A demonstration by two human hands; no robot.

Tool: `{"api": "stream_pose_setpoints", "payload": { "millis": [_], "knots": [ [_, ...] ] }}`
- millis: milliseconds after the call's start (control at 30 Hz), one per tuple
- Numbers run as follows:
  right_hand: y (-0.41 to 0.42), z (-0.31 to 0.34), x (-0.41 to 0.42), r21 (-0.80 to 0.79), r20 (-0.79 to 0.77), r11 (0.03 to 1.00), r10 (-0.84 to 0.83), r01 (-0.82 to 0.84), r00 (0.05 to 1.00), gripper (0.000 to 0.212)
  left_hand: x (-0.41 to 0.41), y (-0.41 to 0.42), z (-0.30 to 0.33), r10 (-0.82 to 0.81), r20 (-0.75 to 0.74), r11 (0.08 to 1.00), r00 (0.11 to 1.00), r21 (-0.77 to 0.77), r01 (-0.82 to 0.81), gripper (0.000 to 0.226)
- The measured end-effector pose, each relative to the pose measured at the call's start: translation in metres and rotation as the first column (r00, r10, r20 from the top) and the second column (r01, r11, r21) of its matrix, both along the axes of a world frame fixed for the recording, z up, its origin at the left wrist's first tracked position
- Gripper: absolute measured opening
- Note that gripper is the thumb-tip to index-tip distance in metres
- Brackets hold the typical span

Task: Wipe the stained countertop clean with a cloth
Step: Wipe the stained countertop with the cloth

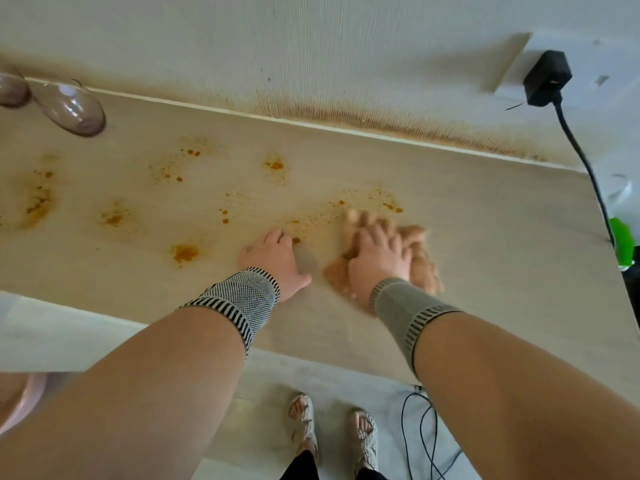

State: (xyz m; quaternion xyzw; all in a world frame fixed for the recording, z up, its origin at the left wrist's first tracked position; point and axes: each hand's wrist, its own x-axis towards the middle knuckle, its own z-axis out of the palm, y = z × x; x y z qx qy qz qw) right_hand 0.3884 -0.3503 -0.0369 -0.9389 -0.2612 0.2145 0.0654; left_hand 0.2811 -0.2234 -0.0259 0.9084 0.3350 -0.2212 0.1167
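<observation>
Right grip (pixel 377 258) spread flat, pressing blurred tan cloth (pixel 422 261) onto bench (pixel 485 271); left grip (pixel 277 258) open beside it, orange stains (pixel 183 252) further left.

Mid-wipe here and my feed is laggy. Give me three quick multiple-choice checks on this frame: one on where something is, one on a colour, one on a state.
1. Where is the cloth?
A. Under the right hand
B. Under the left hand
C. Beside the glasses

2. What colour are the stains on the countertop?
A. Blue
B. Orange-brown
C. Black

3. How is the left hand?
A. Gripping a glass
B. Raised off the counter
C. Resting on the counter, holding nothing

Answers:
1 A, the right hand presses on the tan cloth.
2 B, orange-brown spots are scattered left of the hands.
3 C, it lies on the bare surface beside the cloth.
</observation>
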Motion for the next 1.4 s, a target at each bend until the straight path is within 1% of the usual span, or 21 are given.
{"api": "stream_pose_setpoints", "payload": {
  "millis": [67,133,200,300,367,467,533,600,633,700,767,833,900,967,1033,1100,1167,1233,1300,1367,1400],
  "knots": [
    [0.004,0.001,-0.019,0.063,-0.026,0.964,0.261,-0.259,0.965,0.065,-0.001,0.001,0.003,-0.012,0.024,1.000,1.000,0.005,0.012,0.082],
    [-0.006,0.000,-0.017,0.055,-0.008,0.938,0.342,-0.341,0.940,0.060,-0.001,0.003,0.005,-0.031,0.012,0.999,0.999,0.009,0.031,0.080],
    [-0.024,-0.003,0.000,0.014,0.047,0.981,0.194,-0.195,0.980,0.058,-0.001,0.006,0.005,-0.039,-0.010,0.999,0.999,-0.006,0.039,0.080],
    [-0.032,-0.004,0.018,-0.053,0.055,0.976,-0.207,0.210,0.977,0.066,0.000,0.008,0.003,-0.040,-0.015,0.999,0.999,0.001,0.040,0.082],
    [-0.011,-0.003,0.006,-0.063,0.022,0.964,-0.259,0.260,0.966,0.066,0.001,0.009,0.002,-0.036,-0.005,0.999,0.999,-0.003,0.036,0.082],
    [0.013,-0.002,-0.026,0.055,-0.016,0.997,0.056,-0.055,0.998,0.063,0.003,0.011,0.002,-0.031,-0.002,1.000,1.000,-0.006,0.031,0.077],
    [0.006,-0.003,-0.034,0.080,0.001,0.952,0.295,-0.294,0.955,0.061,0.005,0.013,0.003,-0.037,0.005,0.999,0.999,0.006,0.037,0.074],
    [-0.011,-0.003,-0.021,0.057,0.029,0.937,0.344,-0.345,0.938,0.055,0.004,0.013,0.004,-0.048,0.009,0.999,0.999,0.020,0.048,0.076],
    [-0.020,-0.003,-0.012,0.047,0.064,0.959,0.277,-0.280,0.959,0.051,0.004,0.013,0.004,-0.052,0.009,0.998,0.999,0.028,0.051,0.078],
    [-0.036,-0.005,0.004,0.011,0.119,1.000,-0.029,0.028,0.992,0.047,0.003,0.013,0.002,-0.054,0.008,0.998,0.999,0.037,0.053,0.078],
    [-0.038,-0.007,0.016,-0.035,0.084,0.935,-0.349,0.353,0.933,0.063,0.003,0.012,0.001,-0.043,0.034,0.998,0.999,0.049,0.041,0.073],
    [-0.024,-0.010,0.019,-0.074,0.041,0.879,-0.469,0.470,0.882,0.070,0.003,0.013,0.002,-0.040,0.059,0.998,0.998,0.060,0.036,0.065],
    [-0.004,-0.009,0.013,-0.047,0.012,0.929,-0.367,0.367,0.930,0.069,0.004,0.015,0.003,-0.040,0.060,0.997,0.997,0.066,0.036,0.060],
    [0.012,-0.007,0.002,0.038,0.003,0.998,-0.057,0.056,0.998,0.068,0.007,0.017,0.004,-0.029,0.062,0.997,0.998,0.069,0.025,0.057],
    [0.014,-0.006,-0.006,0.083,0.010,0.966,0.247,-0.247,0.969,0.064,0.012,0.020,0.003,-0.019,0.088,0.995,0.996,0.101,0.010,0.057],
    [0.002,-0.004,0.006,0.082,0.038,0.936,0.339,-0.341,0.940,0.061,0.018,0.022,0.003,-0.005,0.128,0.993,0.992,0.120,-0.011,0.061],
    [-0.019,-0.006,0.029,0.051,0.110,0.975,0.212,-0.218,0.971,0.061,0.024,0.024,0.002,0.016,0.128,0.994,0.992,0.102,-0.029,0.070],
    [-0.031,-0.010,0.051,0.013,0.120,0.996,-0.088,0.087,0.989,0.066,0.028,0.024,0.002,0.036,0.099,0.996,0.994,0.084,-0.044,0.075],
    [-0.021,-0.012,0.063,-0.005,0.058,0.944,-0.328,0.329,0.943,0.071,0.030,0.025,0.001,0.050,0.077,0.995,0.996,0.080,-0.056,0.076],
    [0.000,-0.012,0.064,-0.030,0.036,0.932,-0.359,0.360,0.932,0.070,0.032,0.028,-0.001,0.067,0.057,0.995,0.996,0.069,-0.071,0.076],
    [0.010,-0.010,0.062,-0.027,0.023,0.957,-0.289,0.290,0.957,0.069,0.034,0.029,-0.002,0.078,0.048,0.995,0.996,0.065,-0.081,0.075]
  ]
}}
